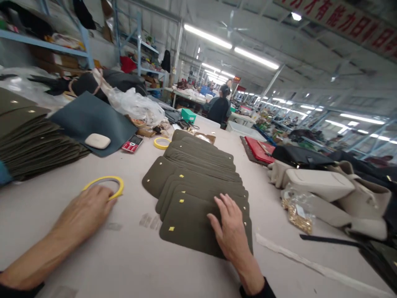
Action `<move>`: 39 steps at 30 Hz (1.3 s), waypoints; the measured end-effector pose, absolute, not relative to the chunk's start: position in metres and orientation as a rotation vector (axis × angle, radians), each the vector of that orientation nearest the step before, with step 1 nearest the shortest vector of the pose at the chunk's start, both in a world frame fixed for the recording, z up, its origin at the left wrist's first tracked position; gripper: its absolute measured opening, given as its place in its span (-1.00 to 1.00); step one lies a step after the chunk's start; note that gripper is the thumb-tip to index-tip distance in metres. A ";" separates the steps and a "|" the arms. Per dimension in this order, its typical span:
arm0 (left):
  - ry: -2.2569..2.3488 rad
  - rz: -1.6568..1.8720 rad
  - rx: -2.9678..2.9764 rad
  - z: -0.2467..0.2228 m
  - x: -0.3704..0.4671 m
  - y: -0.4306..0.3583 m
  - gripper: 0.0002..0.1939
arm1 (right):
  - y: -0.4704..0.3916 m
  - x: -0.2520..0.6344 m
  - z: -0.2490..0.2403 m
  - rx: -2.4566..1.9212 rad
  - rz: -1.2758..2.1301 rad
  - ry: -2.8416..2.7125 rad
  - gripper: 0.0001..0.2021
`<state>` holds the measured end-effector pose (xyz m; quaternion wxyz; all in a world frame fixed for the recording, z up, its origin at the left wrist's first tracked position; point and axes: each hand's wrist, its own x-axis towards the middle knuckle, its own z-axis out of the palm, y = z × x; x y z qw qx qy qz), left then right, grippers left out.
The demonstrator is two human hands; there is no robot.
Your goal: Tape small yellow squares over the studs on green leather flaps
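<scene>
My left hand is closed on the near side of a roll of yellow tape on the table, its fingertips partly hidden. Fingers spread, my right hand lies on the right part of the nearest dark olive panel. That panel has rounded corners and two small bits of yellow tape near its left edge. Behind it, similar panels overlap in a row running away from me, some with small metal studs and yellow tape bits.
At left stands a stack of olive pieces. Farther back are a dark blue sheet, a white oval case, a red calculator and another tape roll. Beige bag parts and a bag of gold hardware lie right.
</scene>
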<state>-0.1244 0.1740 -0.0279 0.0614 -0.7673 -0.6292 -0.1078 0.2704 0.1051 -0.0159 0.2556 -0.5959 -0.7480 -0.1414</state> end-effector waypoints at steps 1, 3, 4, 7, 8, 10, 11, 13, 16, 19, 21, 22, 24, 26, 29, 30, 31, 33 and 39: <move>-1.889 -0.327 -2.333 -0.032 -0.129 0.175 -0.69 | 0.099 0.268 -0.016 -1.610 -0.379 -2.042 -0.61; -1.822 -0.340 -2.325 -0.037 -0.132 0.176 -0.67 | 0.093 0.269 -0.014 -1.620 -0.375 -2.033 -0.60; -1.810 -0.357 -2.280 -0.037 -0.131 0.175 -0.66 | 0.093 0.273 -0.013 -1.637 -0.379 -2.011 -0.59; -1.791 -0.507 -2.210 -0.023 -0.116 0.167 -0.68 | 0.104 0.289 -0.009 -1.692 -0.407 -1.941 -0.57; -1.799 -0.590 -2.241 -0.016 -0.108 0.162 -0.72 | 0.111 0.293 -0.009 -1.701 -0.422 -1.935 -0.56; -1.874 -0.740 -2.295 0.000 -0.091 0.152 -0.79 | 0.126 0.295 -0.010 -1.695 -0.453 -1.961 -0.53; -1.930 -0.789 -2.314 0.007 -0.083 0.147 -0.79 | 0.133 0.293 -0.011 -1.686 -0.469 -1.982 -0.51; -2.028 -0.916 -2.338 0.018 -0.069 0.138 -0.76 | 0.143 0.286 -0.016 -1.672 -0.501 -2.011 -0.47; -2.096 -1.087 -2.411 0.024 -0.057 0.123 -0.70 | 0.147 0.275 -0.026 -1.672 -0.540 -2.021 -0.47; -2.111 -1.197 -2.450 0.023 -0.051 0.111 -0.65 | 0.142 0.267 -0.037 -1.667 -0.545 -2.047 -0.49; -2.111 -1.221 -2.453 0.019 -0.048 0.107 -0.64 | 0.137 0.262 -0.041 -1.676 -0.536 -2.062 -0.49; -2.111 -1.227 -2.455 0.017 -0.047 0.106 -0.64 | 0.135 0.259 -0.042 -1.684 -0.531 -2.066 -0.49; -2.100 -1.247 -2.447 0.011 -0.045 0.105 -0.65 | 0.132 0.254 -0.042 -1.707 -0.522 -2.065 -0.48; -2.054 -1.282 -2.413 0.003 -0.044 0.106 -0.67 | 0.129 0.248 -0.042 -1.727 -0.508 -2.056 -0.48; -1.921 -1.319 -2.344 -0.010 -0.044 0.107 -0.68 | 0.123 0.241 -0.044 -1.743 -0.481 -2.043 -0.48; -1.868 -1.320 -2.337 -0.014 -0.044 0.108 -0.69 | 0.121 0.240 -0.045 -1.744 -0.476 -2.038 -0.48; -1.817 -1.316 -2.340 -0.018 -0.044 0.109 -0.70 | 0.119 0.239 -0.047 -1.743 -0.475 -2.032 -0.47; -1.730 -1.306 -2.354 -0.025 -0.044 0.110 -0.73 | 0.116 0.240 -0.050 -1.736 -0.473 -2.026 -0.46; -1.577 -1.247 -2.336 -0.040 -0.051 0.114 -0.74 | 0.134 0.264 -0.030 -1.712 -0.515 -1.949 -0.49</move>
